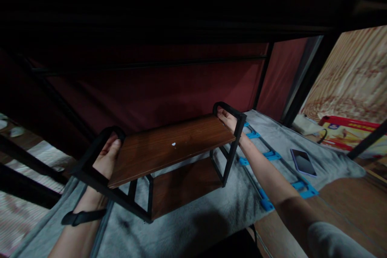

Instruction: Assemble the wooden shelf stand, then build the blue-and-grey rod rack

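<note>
Dark red panel (pixel 169 88): flat, dull, crossed by thin black bars, behind everything.
Grey cloth (pixel 181 234): soft, short-napped, wrinkled, spread under the work.
Curtain (pixel 356 68): cream, ribbed in folds, with reddish-brown patterning, at the far right.
Two-tier rack (pixel 178 143): at the centre, above the cloth, whether touching it I cannot tell; two rectangular brown wood-grain boards between black, square-section end frames with rounded upper corners; the upper board is smooth and slightly glossy.
Box (pixel 350 135): red and yellow, printed, beneath the curtain; contents hidden.
Blue-and-dark frame (pixel 272 156): ladder-like, lying flat right of the rack.
Left hand (pixel 107 157): curled around the rack's left end frame, thumb beside the upper board.
Right hand (pixel 227 119): fingers bent inside the right end loop, gripping it.
Phone (pixel 303 162): dark, rectangular, on the cloth.
Wristband (pixel 83 217): black, on the left wrist.
White mark (pixel 173 144): tiny, on the upper board.
</note>
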`<control>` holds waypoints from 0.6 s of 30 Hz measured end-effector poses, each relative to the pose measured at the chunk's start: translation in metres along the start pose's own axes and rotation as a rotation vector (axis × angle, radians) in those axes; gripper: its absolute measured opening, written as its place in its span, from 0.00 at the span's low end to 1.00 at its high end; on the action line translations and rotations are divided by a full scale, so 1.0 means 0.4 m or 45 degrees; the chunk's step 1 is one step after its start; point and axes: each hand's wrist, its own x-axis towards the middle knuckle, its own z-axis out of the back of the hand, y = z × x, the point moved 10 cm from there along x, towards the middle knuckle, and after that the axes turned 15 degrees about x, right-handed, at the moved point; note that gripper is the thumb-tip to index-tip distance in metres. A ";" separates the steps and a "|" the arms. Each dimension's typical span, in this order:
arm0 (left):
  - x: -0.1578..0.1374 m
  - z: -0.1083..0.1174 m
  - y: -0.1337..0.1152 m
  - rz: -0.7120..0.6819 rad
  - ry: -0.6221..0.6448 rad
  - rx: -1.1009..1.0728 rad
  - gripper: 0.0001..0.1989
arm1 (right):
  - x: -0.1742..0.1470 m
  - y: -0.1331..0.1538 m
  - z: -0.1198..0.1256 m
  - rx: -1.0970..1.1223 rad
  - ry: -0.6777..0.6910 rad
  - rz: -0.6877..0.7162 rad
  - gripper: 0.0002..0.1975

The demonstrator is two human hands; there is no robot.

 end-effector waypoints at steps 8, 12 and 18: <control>0.001 -0.007 0.003 0.037 -0.003 0.019 0.12 | -0.001 0.019 0.003 -0.112 0.052 0.043 0.22; 0.001 -0.002 0.003 0.042 -0.019 0.019 0.13 | 0.000 0.024 -0.002 -0.216 0.028 0.132 0.26; -0.003 0.006 0.002 0.059 -0.024 0.014 0.12 | -0.003 0.010 0.001 -0.205 0.002 0.141 0.25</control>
